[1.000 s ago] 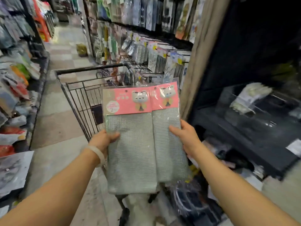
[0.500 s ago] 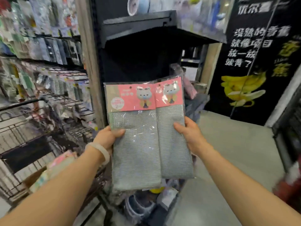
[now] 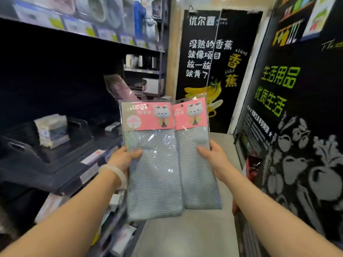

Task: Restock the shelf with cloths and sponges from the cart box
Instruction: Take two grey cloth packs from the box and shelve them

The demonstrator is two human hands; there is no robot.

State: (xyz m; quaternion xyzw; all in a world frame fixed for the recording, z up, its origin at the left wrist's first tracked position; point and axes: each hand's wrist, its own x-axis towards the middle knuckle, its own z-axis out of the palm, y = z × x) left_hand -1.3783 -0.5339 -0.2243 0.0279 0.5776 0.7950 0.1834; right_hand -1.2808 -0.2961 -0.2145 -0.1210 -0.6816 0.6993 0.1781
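Note:
Two packs of grey waffle cloths (image 3: 154, 175) in clear wrap with pink cartoon header cards are held upright in front of me, side by side and slightly overlapping. My left hand (image 3: 124, 158) grips the left pack's edge, thumb on the front. My right hand (image 3: 211, 156) grips the right pack (image 3: 196, 175) the same way. A dark shelf (image 3: 61, 171) runs along my left, with a stack of packaged sponges (image 3: 52, 129) sitting in a black bin. The cart and its box are out of view.
A higher shelf (image 3: 89, 34) at upper left holds boxed appliances with price tags. A pink packaged item (image 3: 118, 86) leans at the shelf's far end. Black poster walls stand ahead (image 3: 213, 58) and to the right (image 3: 289, 112). Grey floor (image 3: 187, 230) stretches below the packs.
My view has swung right, away from the cart and the hanging goods, to the dark shelf and the poster walls. Both hands keep the same grip on the two cloth packs.

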